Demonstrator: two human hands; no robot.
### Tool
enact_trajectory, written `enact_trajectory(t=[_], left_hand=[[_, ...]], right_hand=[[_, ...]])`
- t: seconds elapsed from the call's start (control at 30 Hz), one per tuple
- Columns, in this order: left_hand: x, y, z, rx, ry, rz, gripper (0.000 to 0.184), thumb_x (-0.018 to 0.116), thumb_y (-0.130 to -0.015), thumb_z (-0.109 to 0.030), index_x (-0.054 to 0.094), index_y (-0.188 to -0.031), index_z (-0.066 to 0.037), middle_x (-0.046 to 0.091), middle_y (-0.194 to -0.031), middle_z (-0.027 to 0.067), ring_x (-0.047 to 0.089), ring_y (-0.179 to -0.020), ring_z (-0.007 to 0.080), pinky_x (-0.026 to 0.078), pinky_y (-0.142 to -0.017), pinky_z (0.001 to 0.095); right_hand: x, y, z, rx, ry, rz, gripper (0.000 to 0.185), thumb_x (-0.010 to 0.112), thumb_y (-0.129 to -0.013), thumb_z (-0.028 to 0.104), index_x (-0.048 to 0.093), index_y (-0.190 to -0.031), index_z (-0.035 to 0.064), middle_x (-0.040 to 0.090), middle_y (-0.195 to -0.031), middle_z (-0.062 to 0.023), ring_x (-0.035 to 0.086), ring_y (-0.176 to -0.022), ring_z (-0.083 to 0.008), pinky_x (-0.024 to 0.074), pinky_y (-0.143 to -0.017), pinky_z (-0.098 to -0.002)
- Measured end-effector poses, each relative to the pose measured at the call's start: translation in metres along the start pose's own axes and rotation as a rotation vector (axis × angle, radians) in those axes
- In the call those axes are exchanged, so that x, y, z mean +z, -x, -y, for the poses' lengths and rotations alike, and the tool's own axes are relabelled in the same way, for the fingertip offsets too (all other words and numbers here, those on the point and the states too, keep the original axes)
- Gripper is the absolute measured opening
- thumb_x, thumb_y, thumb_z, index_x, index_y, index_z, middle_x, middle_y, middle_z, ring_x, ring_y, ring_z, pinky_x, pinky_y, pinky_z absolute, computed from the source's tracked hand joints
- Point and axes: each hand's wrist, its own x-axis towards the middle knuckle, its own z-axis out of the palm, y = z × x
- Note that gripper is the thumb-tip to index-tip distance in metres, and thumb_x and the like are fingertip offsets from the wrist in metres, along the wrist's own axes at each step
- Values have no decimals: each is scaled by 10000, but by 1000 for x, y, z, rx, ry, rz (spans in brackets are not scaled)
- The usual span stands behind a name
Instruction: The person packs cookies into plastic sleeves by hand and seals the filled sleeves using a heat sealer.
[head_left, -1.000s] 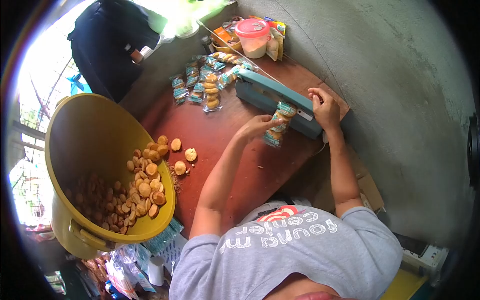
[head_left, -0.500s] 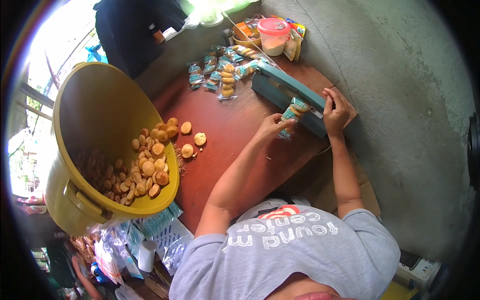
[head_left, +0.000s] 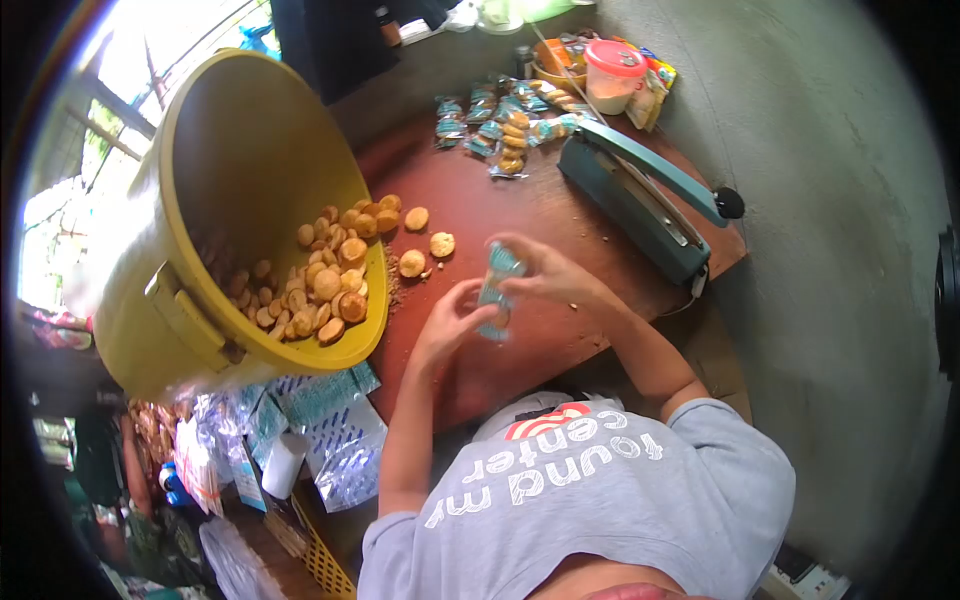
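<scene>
Between both hands, over the red table (head_left: 480,375), is a clear and teal packet of cookies (head_left: 495,292), somewhat blurred. My left hand (head_left: 455,318) grips its lower left side. The fingers of my right hand (head_left: 540,268) close on its upper part. Beyond my right hand stands a teal sealing device (head_left: 640,205) with its arm raised and a black knob at the arm's end. Filled cookie packets (head_left: 510,143) lie in a group farther back. Loose cookies (head_left: 411,263) sit on the table beside the tipped yellow bucket (head_left: 375,335), which holds many more.
At the back are a pink-lidded tub (head_left: 614,75) and a basket of packages (head_left: 560,72). Plastic wrappers (head_left: 345,440) and a white cylinder (head_left: 284,465) lie at lower left. Another person's arm (head_left: 135,465) shows at the far left. A grey wall (head_left: 820,200) rises at right.
The packet has come away from the sealing device toward the bucket. My right hand has left the device's arm, which has risen, and taken hold of the packet. The view has shifted.
</scene>
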Motion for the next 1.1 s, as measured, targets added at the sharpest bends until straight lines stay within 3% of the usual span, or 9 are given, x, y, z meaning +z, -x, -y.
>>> enact_trajectory(t=[0.07, 0.17, 0.3, 0.43, 0.53, 0.63, 0.83, 1.03, 1.1], left_hand=[[-20, 50, 5, -6, -97, -124, 415, 675, -766, -144, 509, -1125, -19, 571, -1015, 64, 534, -958, 136, 432, -826, 273], [-46, 108, 10, -70, -120, -231, 383, 673, -768, -137, 522, -1102, -26, 578, -994, 50, 540, -949, 131, 434, -820, 271], [-77, 180, 27, -86, -31, -484, 259, 636, -789, -115, 561, -1022, -29, 600, -906, 41, 564, -892, 126, 442, -787, 261], [-115, 231, 56, -54, -318, -936, 210, 581, -803, -118, 577, -981, -6, 617, -852, 56, 589, -820, 142, 451, -726, 261], [-126, 246, 55, -201, -610, -1188, 337, 623, -766, -225, 568, -1004, 6, 625, -872, 118, 614, -804, 248, 463, -714, 318], [-146, 249, 79, -345, -877, -1349, 438, 658, -717, -331, 571, -986, 3, 620, -880, 169, 594, -829, 363, 458, -747, 380], [-165, 232, 102, -352, -1122, -1799, 442, 666, -686, -378, 597, -914, -6, 619, -894, 196, 574, -835, 379, 444, -737, 421], [-178, 237, 104, -286, -777, -1648, 323, 628, -734, -260, 597, -864, 34, 593, -734, 221, 582, -646, 352, 443, -635, 406], [-181, 241, 98, -418, -780, -1548, 305, 593, -768, -246, 588, -922, 17, 589, -795, 241, 583, -752, 345, 439, -674, 412]], right_hand=[[21, -14, -10, -4, 115, 398, 586, 641, -758, 17, 362, -1272, 54, 533, -1052, -72, 537, -970, -150, 475, -802, -296], [23, -38, 13, 17, 57, 482, 565, 626, -764, 7, 363, -1264, 45, 544, -1034, -65, 547, -952, -151, 478, -800, -300], [-20, -72, 58, -189, 32, 43, 575, 688, -728, 92, 402, -1225, 45, 539, -1026, -91, 533, -974, -204, 461, -837, -333], [-29, -73, 80, -441, 639, -620, 558, 705, -731, 138, 414, -1195, 32, 490, -1106, -111, 537, -984, -243, 405, -901, -362], [-27, -80, 52, -416, 103, -398, 317, 672, -774, 104, 513, -1037, 26, 538, -1038, -88, 569, -883, -160, 448, -770, -258], [-3, -77, 38, -366, 83, -153, 119, 624, -806, 56, 576, -909, 21, 595, -928, -65, 579, -815, -120, 448, -726, -213], [39, -70, 21, -122, 110, 159, 332, 471, -917, 264, 575, -1046, -24, 618, -883, -63, 565, -786, -117, 438, -758, -244], [60, -63, 10, -90, 174, 265, 298, 514, -896, 214, 546, -1101, 0, 617, -907, -68, 557, -851, -123, 444, -748, -257], [67, -68, 3, -99, 179, 280, 286, 531, -885, 202, 552, -1093, 6, 621, -907, -76, 564, -834, -126, 452, -732, -262]])
